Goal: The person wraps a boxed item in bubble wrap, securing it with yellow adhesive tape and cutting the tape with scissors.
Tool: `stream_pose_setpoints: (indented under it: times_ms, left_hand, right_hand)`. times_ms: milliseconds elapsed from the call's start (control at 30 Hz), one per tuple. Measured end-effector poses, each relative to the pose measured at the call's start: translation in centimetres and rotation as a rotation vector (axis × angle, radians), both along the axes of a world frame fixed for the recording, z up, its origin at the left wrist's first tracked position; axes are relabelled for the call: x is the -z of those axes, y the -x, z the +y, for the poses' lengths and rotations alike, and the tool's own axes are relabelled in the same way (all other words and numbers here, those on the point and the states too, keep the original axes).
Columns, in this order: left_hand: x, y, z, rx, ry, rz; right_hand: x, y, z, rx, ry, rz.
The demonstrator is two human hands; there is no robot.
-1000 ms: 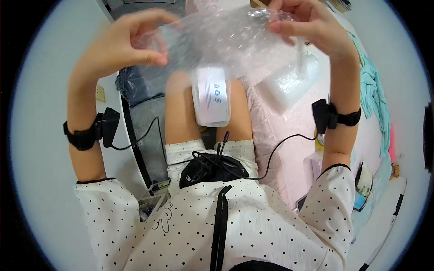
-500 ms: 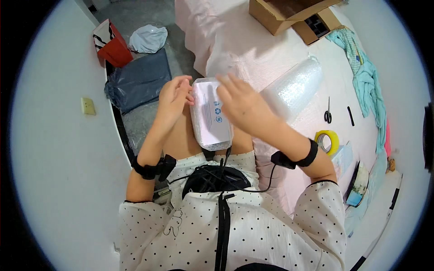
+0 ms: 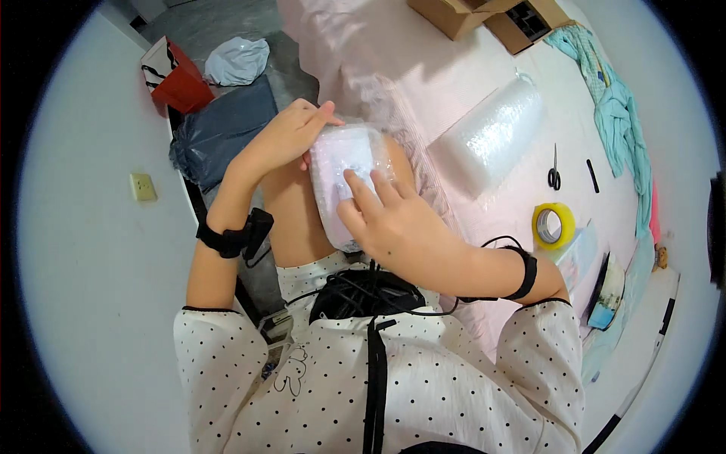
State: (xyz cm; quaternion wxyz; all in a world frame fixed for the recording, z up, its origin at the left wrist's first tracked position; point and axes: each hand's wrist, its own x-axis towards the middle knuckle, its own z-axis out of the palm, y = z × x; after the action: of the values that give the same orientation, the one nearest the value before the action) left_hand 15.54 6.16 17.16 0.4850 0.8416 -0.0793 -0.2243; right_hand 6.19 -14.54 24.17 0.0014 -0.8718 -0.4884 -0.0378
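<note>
A small, pale pink-and-white box in bubble wrap [image 3: 328,170] rests on my thighs, with a layer of the clear wrap lying over its upper face. My left hand [image 3: 293,130] holds its far left corner, fingers curled along the edge and one fingertip showing at the side. Across the near right part of the face lies my right hand [image 3: 393,219], its fingers apart and touching the wrap. Loose wrap sticks out past the box's right side. The box's underside is hidden.
On the pink-covered bed at right lie a bubble wrap roll [image 3: 495,136], scissors [image 3: 554,178], a black pen-like stick [image 3: 592,175] and a yellow tape roll [image 3: 553,226]. Open cardboard boxes [image 3: 454,19] stand farther back. A grey plastic bag [image 3: 227,125] and red paper bag [image 3: 181,85] sit at left.
The wrap now covers the box's printed face, which showed plainly before. My right hand has come down from the far right corner onto the face. My left hand has shifted to the far corner.
</note>
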Motion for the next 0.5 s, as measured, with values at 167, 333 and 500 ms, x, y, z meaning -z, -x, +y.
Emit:
stream_pose_setpoints:
  times_ms: [167,333,500]
  left_hand:
    - [3.1,0.0,1.4,0.103,-0.23,-0.581]
    - [0.8,-0.7,0.4,0.176,-0.05,-0.328]
    - [0.2,-0.3,-0.5,0.111,0.012,-0.262]
  right_hand:
    - [-1.4,2.1,-0.7,0.042,-0.019,0.145]
    - [-2.2,4.1,-1.3,-0.034,-0.135,0.116]
    - [-2.2,5.2,-2.2,-0.079,-0.244,0.055]
